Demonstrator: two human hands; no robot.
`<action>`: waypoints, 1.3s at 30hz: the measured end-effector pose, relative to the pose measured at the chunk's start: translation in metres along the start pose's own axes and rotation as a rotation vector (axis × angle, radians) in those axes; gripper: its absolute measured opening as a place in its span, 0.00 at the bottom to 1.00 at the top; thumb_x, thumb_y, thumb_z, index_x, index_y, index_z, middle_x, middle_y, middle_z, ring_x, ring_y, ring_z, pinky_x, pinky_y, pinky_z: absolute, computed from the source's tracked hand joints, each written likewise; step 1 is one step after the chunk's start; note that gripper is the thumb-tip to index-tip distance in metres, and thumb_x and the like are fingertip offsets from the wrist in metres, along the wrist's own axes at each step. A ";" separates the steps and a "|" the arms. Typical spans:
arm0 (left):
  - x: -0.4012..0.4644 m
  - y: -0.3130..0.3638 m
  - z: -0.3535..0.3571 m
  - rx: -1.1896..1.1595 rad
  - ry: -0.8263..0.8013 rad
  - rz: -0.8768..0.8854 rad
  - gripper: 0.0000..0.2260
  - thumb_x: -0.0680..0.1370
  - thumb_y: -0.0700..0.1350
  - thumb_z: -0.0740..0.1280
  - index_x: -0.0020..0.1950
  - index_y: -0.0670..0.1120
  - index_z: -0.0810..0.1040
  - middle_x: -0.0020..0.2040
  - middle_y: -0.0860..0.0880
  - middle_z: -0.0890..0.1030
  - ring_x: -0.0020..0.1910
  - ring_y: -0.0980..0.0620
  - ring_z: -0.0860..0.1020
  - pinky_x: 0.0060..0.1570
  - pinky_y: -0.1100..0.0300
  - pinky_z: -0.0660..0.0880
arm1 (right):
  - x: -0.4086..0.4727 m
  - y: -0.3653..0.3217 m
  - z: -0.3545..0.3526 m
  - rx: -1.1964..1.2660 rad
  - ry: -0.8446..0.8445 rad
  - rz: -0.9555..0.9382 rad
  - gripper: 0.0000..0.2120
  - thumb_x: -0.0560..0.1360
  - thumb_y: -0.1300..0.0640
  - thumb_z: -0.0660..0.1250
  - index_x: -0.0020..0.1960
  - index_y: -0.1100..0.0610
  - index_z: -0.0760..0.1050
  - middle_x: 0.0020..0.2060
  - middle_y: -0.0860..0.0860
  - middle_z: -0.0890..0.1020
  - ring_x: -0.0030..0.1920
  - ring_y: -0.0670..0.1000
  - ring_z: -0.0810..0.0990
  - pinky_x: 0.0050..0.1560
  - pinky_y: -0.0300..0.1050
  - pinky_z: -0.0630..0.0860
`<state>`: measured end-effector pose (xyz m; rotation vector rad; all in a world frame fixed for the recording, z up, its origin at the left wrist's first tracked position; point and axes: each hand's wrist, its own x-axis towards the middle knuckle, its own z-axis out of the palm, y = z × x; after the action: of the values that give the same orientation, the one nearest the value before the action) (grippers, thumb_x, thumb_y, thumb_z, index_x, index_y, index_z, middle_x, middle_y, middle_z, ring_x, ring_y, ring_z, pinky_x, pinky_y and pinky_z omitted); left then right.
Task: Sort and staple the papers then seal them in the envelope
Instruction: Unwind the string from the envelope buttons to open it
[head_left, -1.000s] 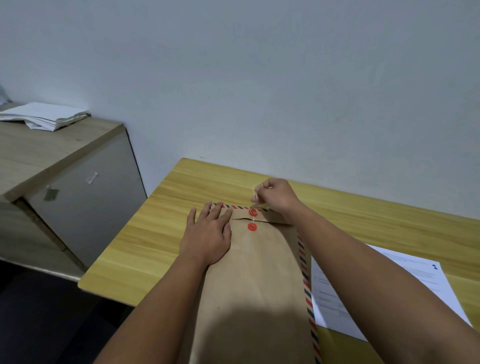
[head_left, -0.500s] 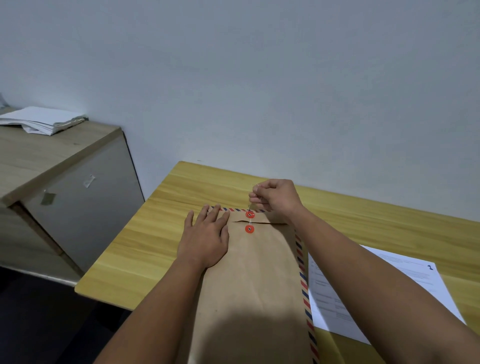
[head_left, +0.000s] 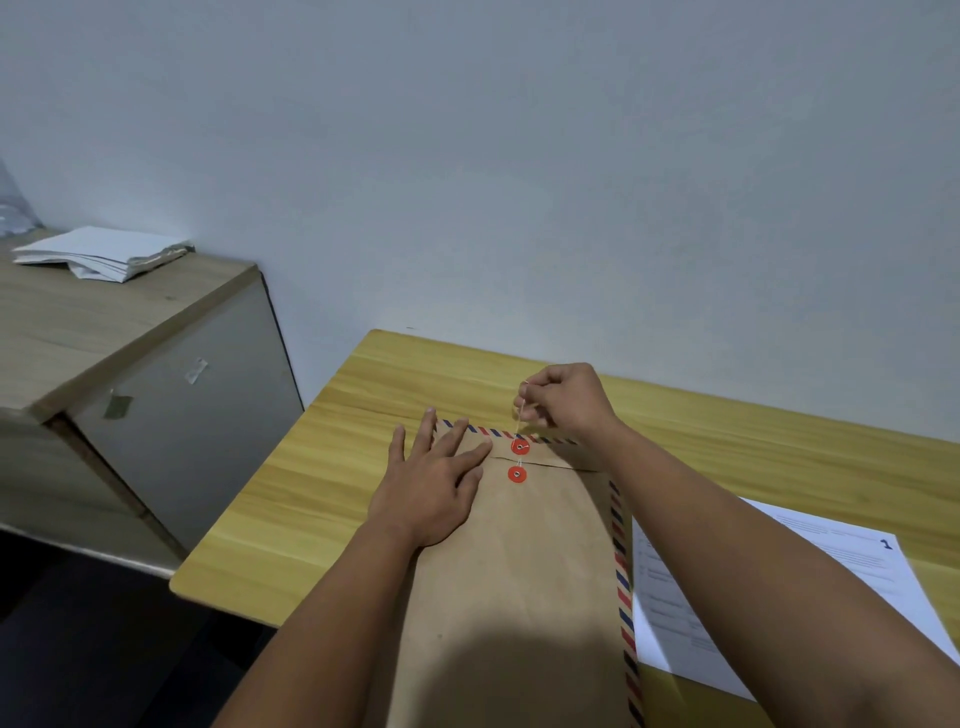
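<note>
Late stage, sealing step. Envelope lies flat on the table at lower centre of frame, flap already folded down. Left hand is spread flat, pressing the flap beside the buttons, grasping nothing. Right hand pinches the string, pulled up taut from the upper button. String also runs down to the lower button; number of wraps too small to tell. Left to do: finish winding. One printed sheet sits outside the envelope at lower right. Stapling can't be confirmed; no stapler seen.
</note>
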<state>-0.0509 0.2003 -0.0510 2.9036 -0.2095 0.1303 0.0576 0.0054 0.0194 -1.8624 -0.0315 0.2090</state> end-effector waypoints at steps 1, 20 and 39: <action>0.000 0.000 0.000 -0.006 -0.001 -0.001 0.22 0.85 0.59 0.48 0.79 0.66 0.59 0.84 0.57 0.51 0.82 0.47 0.38 0.78 0.37 0.39 | 0.001 -0.004 0.005 0.084 -0.034 0.043 0.04 0.79 0.69 0.69 0.50 0.71 0.79 0.40 0.63 0.85 0.32 0.54 0.83 0.30 0.43 0.80; 0.004 0.002 0.004 -0.004 0.033 -0.110 0.23 0.84 0.59 0.48 0.80 0.63 0.61 0.83 0.54 0.56 0.83 0.45 0.46 0.79 0.38 0.42 | -0.018 0.002 -0.042 -0.781 -0.097 -0.188 0.07 0.75 0.55 0.74 0.44 0.58 0.88 0.43 0.50 0.88 0.48 0.50 0.85 0.45 0.42 0.77; 0.003 0.001 0.005 0.009 0.038 -0.105 0.23 0.84 0.58 0.49 0.80 0.63 0.61 0.83 0.54 0.56 0.83 0.44 0.48 0.79 0.37 0.45 | -0.062 -0.004 0.008 -0.674 -0.628 -0.025 0.03 0.72 0.60 0.76 0.42 0.59 0.86 0.34 0.48 0.86 0.36 0.44 0.80 0.42 0.41 0.78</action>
<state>-0.0473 0.1976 -0.0554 2.9109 -0.0500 0.1688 -0.0044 0.0065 0.0286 -2.3819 -0.6219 0.8403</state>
